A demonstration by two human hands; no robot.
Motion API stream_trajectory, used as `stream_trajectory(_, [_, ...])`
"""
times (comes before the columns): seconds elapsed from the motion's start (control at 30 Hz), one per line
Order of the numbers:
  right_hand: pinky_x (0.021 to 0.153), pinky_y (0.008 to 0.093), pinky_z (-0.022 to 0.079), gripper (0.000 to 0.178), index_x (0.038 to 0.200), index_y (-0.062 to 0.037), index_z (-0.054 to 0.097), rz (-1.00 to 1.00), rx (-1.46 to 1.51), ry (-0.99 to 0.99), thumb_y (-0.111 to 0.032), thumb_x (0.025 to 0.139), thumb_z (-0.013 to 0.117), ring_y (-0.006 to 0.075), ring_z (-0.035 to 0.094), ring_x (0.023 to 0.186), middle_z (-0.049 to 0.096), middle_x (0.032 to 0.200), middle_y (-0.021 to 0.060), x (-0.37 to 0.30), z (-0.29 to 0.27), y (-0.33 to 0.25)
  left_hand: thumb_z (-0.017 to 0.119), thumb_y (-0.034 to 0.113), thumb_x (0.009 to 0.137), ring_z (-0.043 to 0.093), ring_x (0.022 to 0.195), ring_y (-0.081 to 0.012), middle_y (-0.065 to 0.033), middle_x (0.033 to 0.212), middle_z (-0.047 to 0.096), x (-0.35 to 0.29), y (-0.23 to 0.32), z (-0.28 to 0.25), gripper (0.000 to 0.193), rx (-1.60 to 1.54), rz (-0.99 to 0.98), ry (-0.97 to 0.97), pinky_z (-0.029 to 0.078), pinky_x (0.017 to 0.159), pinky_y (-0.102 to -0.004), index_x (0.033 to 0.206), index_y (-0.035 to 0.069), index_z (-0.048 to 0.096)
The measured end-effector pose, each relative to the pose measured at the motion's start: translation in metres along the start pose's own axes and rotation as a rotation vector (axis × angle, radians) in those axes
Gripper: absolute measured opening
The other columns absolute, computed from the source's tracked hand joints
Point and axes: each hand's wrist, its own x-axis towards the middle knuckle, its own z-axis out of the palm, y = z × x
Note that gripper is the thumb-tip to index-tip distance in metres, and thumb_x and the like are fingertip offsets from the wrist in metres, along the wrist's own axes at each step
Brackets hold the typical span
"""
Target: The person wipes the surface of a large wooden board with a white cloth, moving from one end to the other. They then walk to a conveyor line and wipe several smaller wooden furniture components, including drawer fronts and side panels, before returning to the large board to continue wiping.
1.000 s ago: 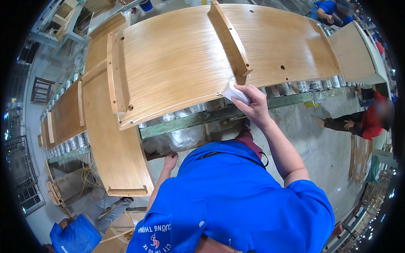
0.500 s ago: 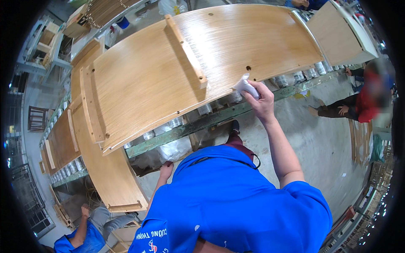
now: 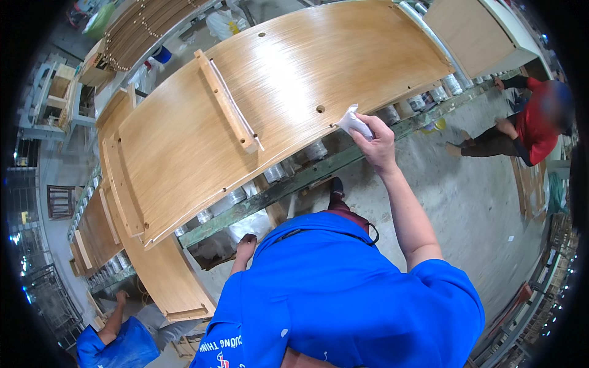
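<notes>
A large curved wooden panel (image 3: 178, 135) with a glossy light-brown face lies in front of me on a roller conveyor (image 3: 316, 149). My right hand (image 3: 379, 144) pinches a folded white pad (image 3: 356, 122), perhaps cloth or abrasive sheet, at the panel's near edge. To the left of that hand is a round hole (image 3: 320, 109) in the panel. A wooden batten (image 3: 226, 104) with holes stands across the panel's face, and another batten (image 3: 124, 187) runs along its left end. My left hand (image 3: 246, 246) hangs low beside my body, apart from the panel, its fingers curled; their inside is hidden.
More wooden panels (image 3: 161, 270) lie beneath and left. A pale cabinet-like piece (image 3: 472, 37) stands beyond the panel's right end. One person in red (image 3: 534, 122) is at the right, another in blue (image 3: 119, 337) at the lower left. A green rail (image 3: 245, 211) borders the conveyor.
My right hand and the white pad have moved rightward along the panel's near edge, away from the hole. The view has turned, and the panel sits farther left in it.
</notes>
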Motion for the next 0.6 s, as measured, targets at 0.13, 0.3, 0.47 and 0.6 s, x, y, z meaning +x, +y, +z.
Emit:
stream_trajectory(0.13, [0.072,0.0285,0.049,0.031,0.104,0.0006,0.064,0.013,-0.02,0.058,-0.009,0.075,0.07,0.0184,0.063,0.08,0.065,0.089,0.0104,0.01,-0.019,0.014,0.052,0.032,0.085,0.061,0.102,-0.0327,-0.0152,0.106,0.066,-0.002,0.012,-0.007,0.035,0.087,0.15,-0.018,0.047,0.089,-0.0394,0.106,0.007,0.064])
stream_trajectory(0.3, [0.073,0.033,0.05,0.032,0.102,0.0,0.064,0.023,-0.07,0.147,-0.012,0.074,0.071,0.0256,0.064,0.081,0.066,0.091,0.0146,0.023,-0.053,0.048,0.052,0.032,0.085,0.062,0.1,-0.0319,-0.0151,0.104,0.066,-0.002,0.046,0.001,0.034,0.219,0.254,0.005,0.047,0.087,-0.0391,0.105,0.007,0.064])
stream_trajectory(0.47, [0.074,0.0328,0.05,0.029,0.101,0.0,0.065,0.069,-0.067,0.246,-0.012,0.075,0.072,0.0255,0.065,0.083,0.066,0.092,0.0148,0.042,-0.086,0.083,0.051,0.032,0.085,0.062,0.1,-0.0321,-0.0155,0.104,0.066,0.005,0.071,0.023,0.034,0.034,-0.03,-0.035,0.048,0.087,-0.0392,0.105,0.007,0.064])
stream_trajectory(0.6, [0.075,0.0327,0.05,0.028,0.101,-0.0006,0.065,0.063,-0.09,0.31,-0.011,0.076,0.071,0.0251,0.065,0.084,0.067,0.092,0.0145,0.059,-0.117,0.107,0.052,0.032,0.085,0.062,0.1,-0.0318,-0.0154,0.104,0.066,0.013,0.093,0.035,0.033,0.041,0.065,-0.042,0.048,0.087,-0.0388,0.104,0.007,0.064])
